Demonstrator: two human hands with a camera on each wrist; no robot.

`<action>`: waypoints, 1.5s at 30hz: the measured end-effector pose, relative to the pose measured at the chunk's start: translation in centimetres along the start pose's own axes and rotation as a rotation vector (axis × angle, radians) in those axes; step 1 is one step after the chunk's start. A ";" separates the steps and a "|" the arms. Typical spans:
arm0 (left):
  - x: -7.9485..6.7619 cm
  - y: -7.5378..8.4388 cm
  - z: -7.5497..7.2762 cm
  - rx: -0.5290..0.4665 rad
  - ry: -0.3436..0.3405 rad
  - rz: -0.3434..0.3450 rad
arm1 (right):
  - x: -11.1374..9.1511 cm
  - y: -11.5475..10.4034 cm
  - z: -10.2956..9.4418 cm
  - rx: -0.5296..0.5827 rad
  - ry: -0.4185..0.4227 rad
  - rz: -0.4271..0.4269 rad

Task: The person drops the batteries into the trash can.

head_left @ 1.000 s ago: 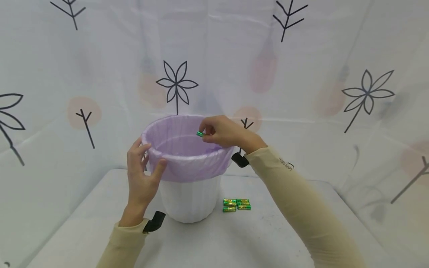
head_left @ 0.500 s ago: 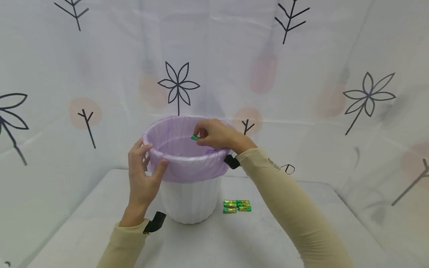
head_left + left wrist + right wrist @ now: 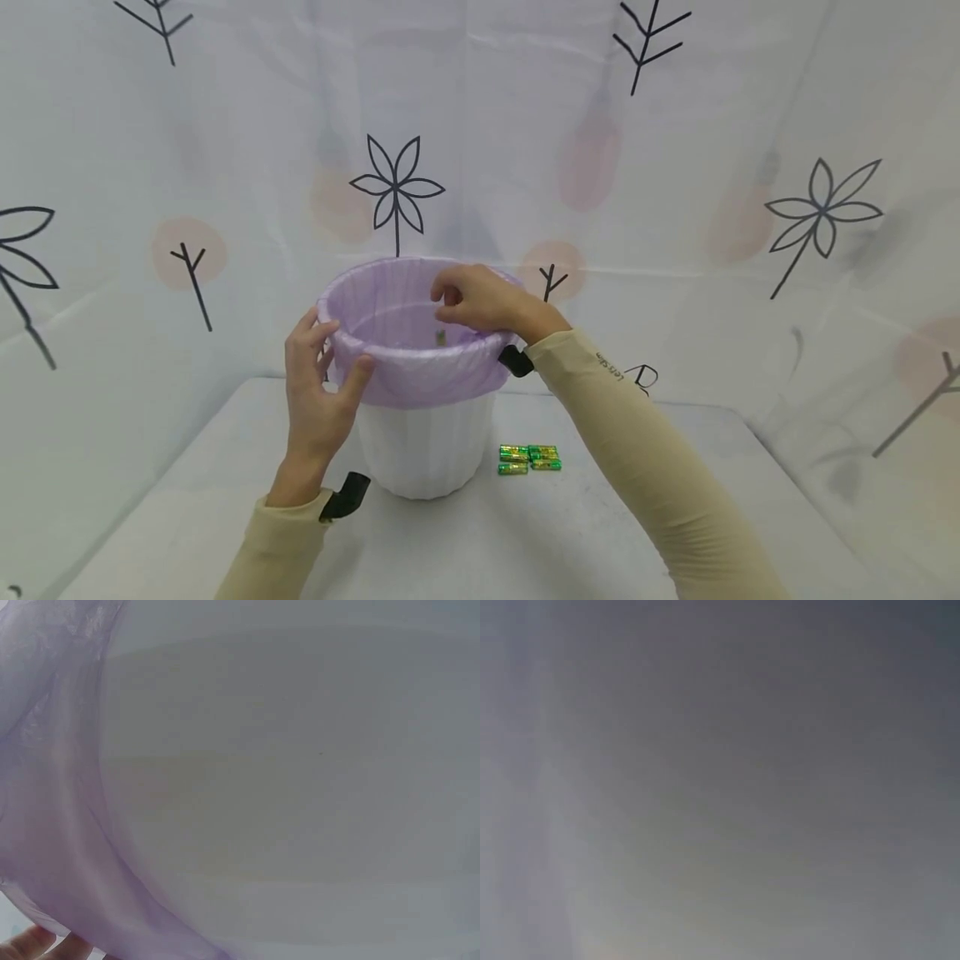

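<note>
Inside the lilac-lined white bin (image 3: pixel 423 450), a small, blurred, greenish battery (image 3: pixel 441 337) below parted right fingers (image 3: pixel 449 278), left fingers (image 3: pixel 306 340) round the rim (image 3: pixel 420 356).

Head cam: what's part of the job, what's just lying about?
Part of the job, apparently:
- left hand, gripping the liner-covered rim
- right hand, over the opening
- white bin
- purple liner
- green batteries on the table
- blurred green piece, likely a battery

Just around:
- patterned backdrop
- beige sleeves
</note>
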State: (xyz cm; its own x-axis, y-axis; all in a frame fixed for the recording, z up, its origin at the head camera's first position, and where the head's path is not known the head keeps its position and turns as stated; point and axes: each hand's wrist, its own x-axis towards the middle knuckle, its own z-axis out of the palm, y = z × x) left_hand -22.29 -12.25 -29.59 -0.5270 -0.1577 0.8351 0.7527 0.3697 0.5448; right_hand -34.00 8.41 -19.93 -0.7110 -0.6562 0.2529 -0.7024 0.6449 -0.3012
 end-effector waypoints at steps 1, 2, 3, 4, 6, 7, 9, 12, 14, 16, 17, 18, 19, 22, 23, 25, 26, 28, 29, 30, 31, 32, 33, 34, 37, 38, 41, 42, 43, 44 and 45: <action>0.0 0.0 0.0 0.000 0.000 0.003 | 0.0 0.0 0.0 -0.004 0.003 0.001; 0.1 0.0 0.0 -0.001 0.001 0.005 | 0.0 0.0 -0.1 -0.011 0.006 0.000; 0.1 0.0 0.0 -0.001 0.001 0.005 | 0.0 0.0 -0.1 -0.015 0.011 -0.003; 0.1 0.0 0.0 0.001 0.001 0.005 | 0.0 0.0 -0.2 -0.014 0.014 -0.004; 0.1 0.0 0.0 0.004 0.002 0.005 | 0.0 -0.1 -0.3 -0.011 0.020 -0.004; 0.1 0.1 0.0 0.004 0.003 0.004 | 0.0 -0.1 -0.4 -0.005 0.026 -0.004; 0.1 0.1 0.0 0.006 0.004 0.002 | -0.2 0.0 -0.6 0.007 0.039 -0.006; 0.1 0.1 0.0 0.004 0.007 0.003 | -0.7 0.1 -1.2 0.023 0.067 -0.009; 0.2 0.0 0.1 0.002 0.008 0.003 | -1.4 0.3 -1.7 0.030 0.091 -0.021; 0.2 0.0 0.1 0.000 0.007 0.003 | -2.3 0.6 -2.1 0.032 0.121 -0.030; 0.2 0.0 0.1 0.000 0.007 0.002 | -2.7 0.8 -2.3 0.028 0.138 -0.036; 0.2 0.0 0.1 0.000 0.008 0.001 | -3.3 0.9 -2.5 0.029 0.156 -0.044; 0.2 0.0 0.1 0.002 0.007 -0.002 | -3.8 1.0 -2.7 0.028 0.173 -0.053; 0.2 0.0 0.0 0.004 0.009 -0.003 | -5.5 1.5 -3.1 0.013 0.224 -0.081; 0.2 0.0 0.0 0.004 0.009 -0.004 | -6.1 1.7 -3.2 0.007 0.238 -0.086; 0.1 0.0 0.0 0.004 0.009 -0.004 | -7.2 2.0 -3.2 0.005 0.257 -0.095; 0.1 0.0 0.0 0.001 0.010 -0.002 | -7.8 2.3 -3.2 0.004 0.264 -0.097; 0.1 0.0 0.0 0.000 0.011 0.002 | -8.8 2.7 -3.0 0.012 0.274 -0.097; 0.1 0.0 -0.1 0.000 0.011 0.005 | -9.3 3.0 -2.9 0.012 0.277 -0.094; 0.1 -0.1 -0.1 0.000 0.012 0.009 | -9.8 3.2 -2.8 0.016 0.279 -0.091; 0.1 -0.1 -0.1 -0.001 0.012 0.011 | -10.3 3.5 -2.6 0.013 0.284 -0.088; 0.1 -0.1 -0.1 -0.002 0.014 0.014 | -10.7 3.7 -2.4 0.010 0.287 -0.083; 0.1 -0.1 -0.1 -0.001 0.014 0.015 | -11.1 3.9 -2.1 0.010 0.290 -0.077; 0.1 -0.1 -0.1 -0.002 0.013 0.014 | -11.6 4.1 -1.9 0.009 0.291 -0.068; 0.1 -0.1 -0.1 -0.007 0.014 0.016 | -12.8 4.8 -0.9 0.012 0.291 -0.047; 0.1 -0.1 -0.1 -0.007 0.013 0.017 | -13.1 5.0 -0.6 0.017 0.287 -0.040; 0.0 -0.2 0.0 -0.006 0.010 0.018 | -14.1 5.6 0.5 0.025 0.274 -0.016; 0.0 -0.2 0.0 -0.005 0.010 0.017 | -14.3 5.8 0.8 0.026 0.268 -0.007; -0.1 -0.2 0.0 -0.005 0.009 0.015 | -14.5 6.0 1.2 0.028 0.262 0.001; -0.1 -0.2 0.0 -0.006 0.009 0.015 | -14.8 6.1 1.5 0.032 0.257 0.010; -0.1 -0.3 0.1 -0.010 0.009 0.015 | -15.0 6.3 1.9 0.036 0.251 0.018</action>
State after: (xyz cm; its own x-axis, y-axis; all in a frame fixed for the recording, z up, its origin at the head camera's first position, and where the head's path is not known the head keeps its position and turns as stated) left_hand -22.51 -12.31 -29.85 -0.5122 -0.1609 0.8436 0.7644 0.3624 0.5333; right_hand -27.71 21.52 -27.36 -0.7128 -0.5238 0.4664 -0.6910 0.6383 -0.3393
